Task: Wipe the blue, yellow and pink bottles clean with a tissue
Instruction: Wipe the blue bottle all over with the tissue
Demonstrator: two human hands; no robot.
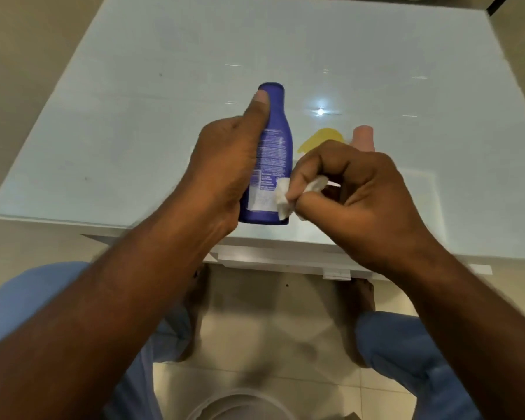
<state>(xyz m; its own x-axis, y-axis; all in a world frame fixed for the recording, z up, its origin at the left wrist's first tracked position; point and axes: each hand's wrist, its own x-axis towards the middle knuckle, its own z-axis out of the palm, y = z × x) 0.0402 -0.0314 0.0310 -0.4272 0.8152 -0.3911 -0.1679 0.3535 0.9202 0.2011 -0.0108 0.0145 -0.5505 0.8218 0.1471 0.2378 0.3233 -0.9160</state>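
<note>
Left hand grips the blue bottle, fingers wrapped round the body, thumb laid up along the neck toward the cap. I read the bottle as lifted off the tabletop and tilted away from me, base toward the near edge. Right hand pinches a small wad of tissue between thumb and curled fingers; the wad touches the bottle's lower right side, near the base.

Yellow bottle and pink bottle sit on the tabletop just beyond the right hand, mostly hidden by the knuckles. Both look not yet wiped, so I judge this the first of three.

Risks as I see them:
- The tissue is small and bunched; hard rubbing could shred it or leave lint on the label.
- The right hand's knuckles work close to the yellow and pink bottles; a wide stroke could knock one over.
- The left palm covers much of the bottle, so that side goes unwiped unless I turn it.
- The bottle hangs over the near edge; a slip drops it to the floor.

Writing: the back label shows blocks of small white print, too blurred to read. No brand legible.
</note>
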